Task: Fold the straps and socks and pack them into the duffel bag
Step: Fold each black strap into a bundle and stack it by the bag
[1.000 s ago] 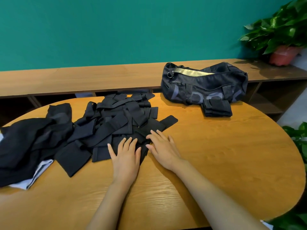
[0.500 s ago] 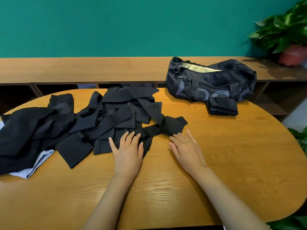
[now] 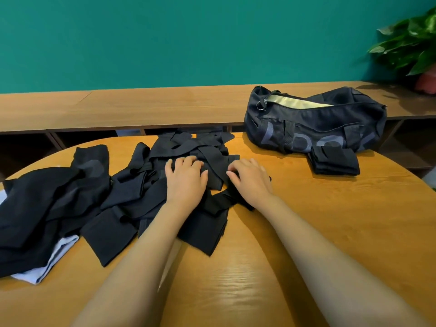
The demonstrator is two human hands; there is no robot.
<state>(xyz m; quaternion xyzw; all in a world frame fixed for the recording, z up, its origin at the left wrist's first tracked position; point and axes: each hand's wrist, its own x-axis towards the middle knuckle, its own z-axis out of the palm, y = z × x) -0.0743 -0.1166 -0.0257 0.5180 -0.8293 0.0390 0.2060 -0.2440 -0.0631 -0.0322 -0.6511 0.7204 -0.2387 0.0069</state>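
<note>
A loose heap of black straps (image 3: 141,192) covers the middle of the round wooden table (image 3: 318,232). My left hand (image 3: 185,179) lies on top of the heap, its fingers curled into the straps. Just right of it, my right hand (image 3: 251,179) curls its fingers round one black strap (image 3: 217,204) at the heap's right edge. The dark duffel bag (image 3: 316,123) lies at the back right, its zip open on a pale lining. A folded black stack (image 3: 335,160) lies in front of the bag. Dark socks (image 3: 47,197) are piled at the left.
A light blue cloth (image 3: 59,253) sticks out under the sock pile near the table's left edge. A low wooden shelf unit (image 3: 141,107) runs behind the table along the teal wall. A potted plant (image 3: 412,43) stands on its right end.
Both hands have moved forward onto the strap heap and their fingers have curled in; before, they lay flat at its near edge. The straps under them have shifted.
</note>
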